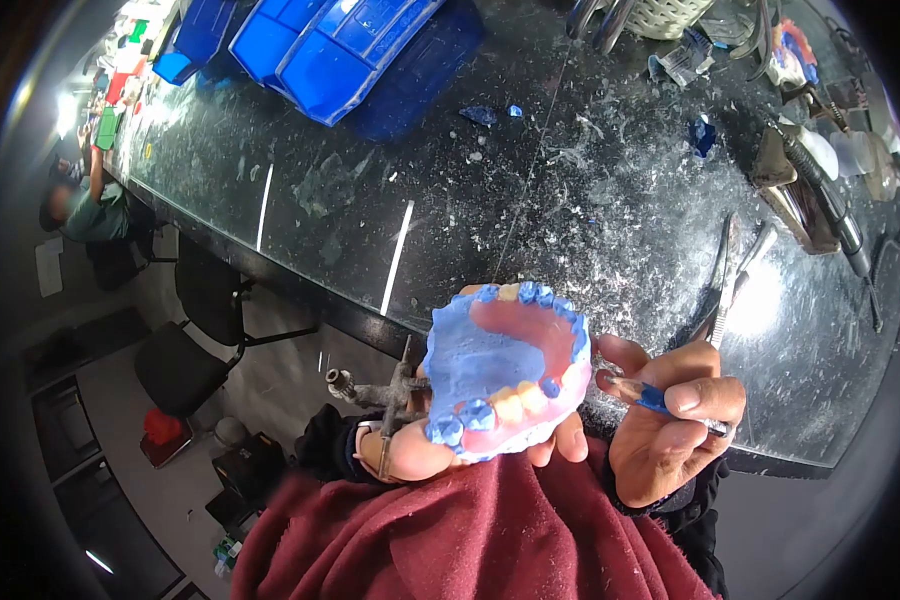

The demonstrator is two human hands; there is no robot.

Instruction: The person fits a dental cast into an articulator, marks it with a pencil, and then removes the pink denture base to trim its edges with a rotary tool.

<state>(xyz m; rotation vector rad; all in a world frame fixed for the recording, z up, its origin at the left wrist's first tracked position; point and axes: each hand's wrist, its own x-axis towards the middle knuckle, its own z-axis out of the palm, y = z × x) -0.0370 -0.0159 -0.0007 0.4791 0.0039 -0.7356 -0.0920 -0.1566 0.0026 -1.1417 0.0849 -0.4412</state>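
Note:
A blue dental cast (pixel 480 350) with a pink base, blue and yellowish teeth faces up near the table's front edge. My left hand (pixel 425 452) is closed round it from below, the thumb at its lower left and fingertips showing beneath. Metal articulator parts (pixel 375 392) stick out to the left of the cast. Just right of the cast, my right hand (pixel 682 410) pinches a slim tool (pixel 654 398) with a blue section. The tool's tip points toward the cast; whether it touches is unclear.
Blue bins (pixel 340 55) stand at the back left. Metal instruments (pixel 730 280) lie at right, beside a handpiece (pixel 825 200) and another cast (pixel 793 52). White dust and blue scraps cover the black table (pixel 320 240). A person (pixel 95 205) sits far left, near chairs (pixel 185 365).

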